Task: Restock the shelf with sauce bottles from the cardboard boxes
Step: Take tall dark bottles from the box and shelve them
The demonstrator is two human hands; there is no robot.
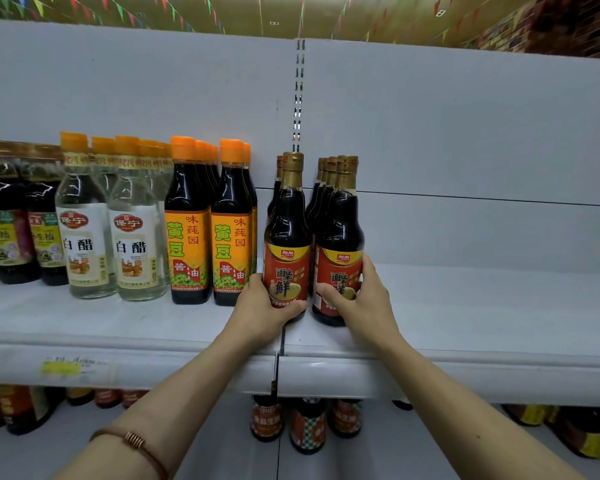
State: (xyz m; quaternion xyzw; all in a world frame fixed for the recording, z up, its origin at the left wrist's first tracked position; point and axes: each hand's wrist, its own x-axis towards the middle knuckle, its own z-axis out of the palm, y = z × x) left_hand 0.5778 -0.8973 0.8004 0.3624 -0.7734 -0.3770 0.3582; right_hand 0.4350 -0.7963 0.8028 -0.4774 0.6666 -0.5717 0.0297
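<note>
Two rows of dark sauce bottles with red labels and gold caps stand on the white shelf point(482, 306). My left hand point(262, 311) grips the base of the front bottle of the left row point(287, 230). My right hand point(364, 299) wraps round the lower part of the front bottle of the right row point(340, 237). Both bottles stand upright on the shelf, a small gap between them. No cardboard box is in view.
Left of the red-label rows stand orange-capped soy sauce bottles point(210, 233), clear white vinegar bottles point(111, 237) and darker bottles point(14, 230) at the far left. To the right the shelf surface is bare. A lower shelf holds more bottles point(307, 424).
</note>
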